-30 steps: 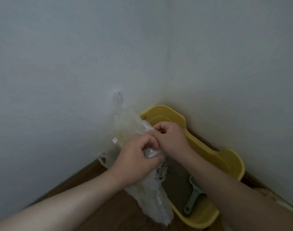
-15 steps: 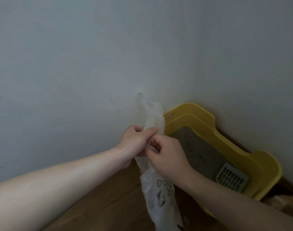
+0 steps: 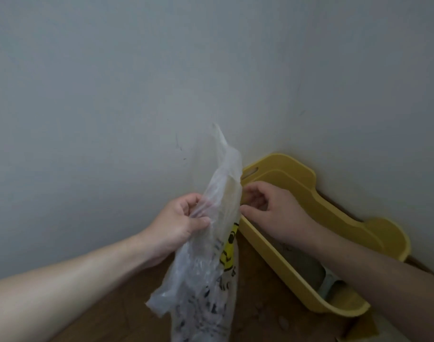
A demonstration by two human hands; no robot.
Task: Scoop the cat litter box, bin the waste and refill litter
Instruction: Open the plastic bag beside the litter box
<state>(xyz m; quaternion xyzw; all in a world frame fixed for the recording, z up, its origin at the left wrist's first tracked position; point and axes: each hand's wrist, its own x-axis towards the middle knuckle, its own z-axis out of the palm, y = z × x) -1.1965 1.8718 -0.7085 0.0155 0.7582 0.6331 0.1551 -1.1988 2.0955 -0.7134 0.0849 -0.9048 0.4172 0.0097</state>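
Fingers and thumb of the left hand [image 3: 180, 222] are pinched together on the left edge of a thin clear plastic bag [image 3: 208, 262], at centre frame. Across from it, the right hand [image 3: 270, 213] curls its grip toward the bag's right edge; fingertips sit right at the film, but whether they have actually closed on it cannot be told from here.

Between the two grips the bag stands up as a crumpled strip, its top tapering to a point against the grey wall [image 3: 137, 82], while the lower part hangs slack toward the bottom of the frame, printed with black marks and a yellow patch.

Just right of the bag, and under the right hand and forearm, the yellow litter box [image 3: 334, 213] sits tucked into the corner on the wooden floor [image 3: 255, 287], running from centre to lower right. Grey litter [image 3: 302, 262] lies inside it, and part of a pale scoop [image 3: 328, 283] shows beside the right forearm at the box's near end. A few crumbs lie scattered on the floor near the box's front wall.
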